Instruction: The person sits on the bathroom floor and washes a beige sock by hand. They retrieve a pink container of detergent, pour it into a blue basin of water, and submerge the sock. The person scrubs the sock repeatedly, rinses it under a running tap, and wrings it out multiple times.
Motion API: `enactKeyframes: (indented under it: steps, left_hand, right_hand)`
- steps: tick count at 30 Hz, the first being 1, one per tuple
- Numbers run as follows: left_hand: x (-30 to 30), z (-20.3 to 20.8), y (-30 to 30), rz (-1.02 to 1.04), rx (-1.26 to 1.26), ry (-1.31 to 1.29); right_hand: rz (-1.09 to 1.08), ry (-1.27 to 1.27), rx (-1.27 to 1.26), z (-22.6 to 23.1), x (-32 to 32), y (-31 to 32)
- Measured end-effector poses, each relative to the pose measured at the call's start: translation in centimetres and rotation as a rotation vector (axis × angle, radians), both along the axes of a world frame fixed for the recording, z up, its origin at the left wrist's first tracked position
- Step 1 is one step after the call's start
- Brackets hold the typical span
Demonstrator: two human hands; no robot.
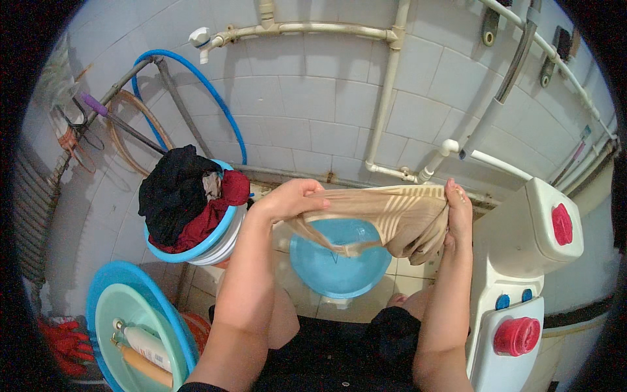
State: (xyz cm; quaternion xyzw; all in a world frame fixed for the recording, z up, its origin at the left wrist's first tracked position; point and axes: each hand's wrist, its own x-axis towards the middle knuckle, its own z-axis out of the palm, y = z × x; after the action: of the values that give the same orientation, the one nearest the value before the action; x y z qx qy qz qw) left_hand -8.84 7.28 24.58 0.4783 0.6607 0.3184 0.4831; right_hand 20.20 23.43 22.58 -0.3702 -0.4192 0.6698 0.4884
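Note:
A pair of beige underpants [392,212] with pale stripes hangs stretched between my two hands. My left hand [289,199] is closed on one end of its upper edge, fingers pinched together. At the other end, my right hand [459,214] grips the cloth, which bunches up and sags below it. Under the underpants a light blue basin [339,277] rests on the tiled floor, its far part covered by the cloth. I cannot tell whether water stands in it.
Left of my left arm, a bucket [222,245] is heaped with black and dark red clothes [173,189]. Nested basins [101,294] hold a white bottle [147,346]. A white toilet [503,242] with red containers stands right. Pipes [313,27] and a blue hose [225,104] line the wall.

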Motion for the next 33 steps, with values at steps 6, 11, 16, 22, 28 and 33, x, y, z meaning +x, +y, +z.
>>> enactKeyframes:
  steps: [6, 11, 16, 22, 28, 33]
  left_hand:
    - [-0.7, -2.1, 0.1, 0.113, 0.190, -0.212]
    - [0.3, -4.0, 2.0, 0.342, 0.330, -0.219]
    - [2.0, -5.8, 2.2, 0.310, 0.625, 0.597]
    - [6.8, -4.8, 1.4, -0.134, 0.265, -0.082]
    - [9.0, -6.0, 2.2, 0.051, 0.243, -0.411]
    - [6.8, -3.5, 2.3, 0.276, 0.472, -0.689]
  right_hand:
    - [0.038, 0.048, -0.025, -0.5, 0.2, -0.1]
    - [0.143, 0.129, -0.066, -1.0, -1.0, -1.1]
    - [0.297, 0.322, -0.138, -1.3, -2.2, -1.8]
    - [0.371, 0.447, -0.119, -2.7, -3.6, -2.7]
    - [0.262, 0.346, -0.102, -1.0, -4.5, -4.6]
    - [0.479, 0.024, 0.021, -0.2, -3.6, -4.9]
